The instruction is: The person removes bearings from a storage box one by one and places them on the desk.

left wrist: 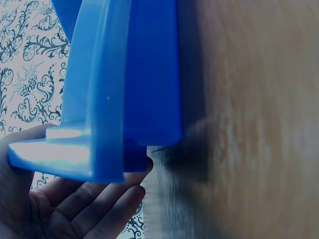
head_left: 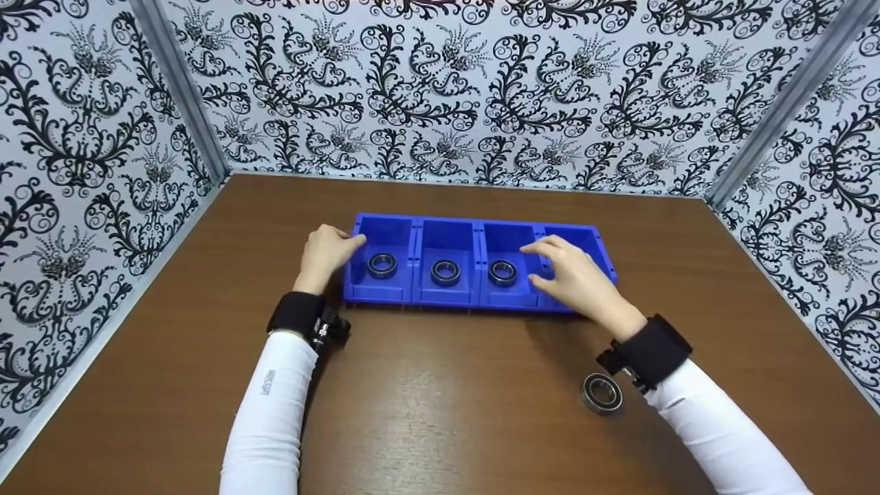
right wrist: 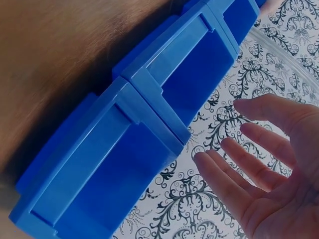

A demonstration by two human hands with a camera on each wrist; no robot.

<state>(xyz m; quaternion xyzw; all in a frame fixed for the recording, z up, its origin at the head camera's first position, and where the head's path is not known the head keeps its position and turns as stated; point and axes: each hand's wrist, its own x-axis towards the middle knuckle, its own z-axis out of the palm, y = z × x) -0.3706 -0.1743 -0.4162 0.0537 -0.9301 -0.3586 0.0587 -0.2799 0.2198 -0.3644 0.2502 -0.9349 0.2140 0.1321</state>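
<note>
While the left hand (head_left: pixel 328 253) is gripping the left end of the blue four-compartment bin (head_left: pixel 445 298), the right hand (head_left: pixel 579 278) is hovering over its right part, thumb and fingers wide apart. Three ball bearings (head_left: pixel 445 282) are lying singly in the left three compartments; a fourth bearing (head_left: pixel 600 409) is resting on the brown table (head_left: pixel 419 412).

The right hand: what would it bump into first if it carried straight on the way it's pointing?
Probably the blue bin, at the back or left wall of the third compartment from the left. How high the right hand is isn't clear, so it might pass over.
</note>
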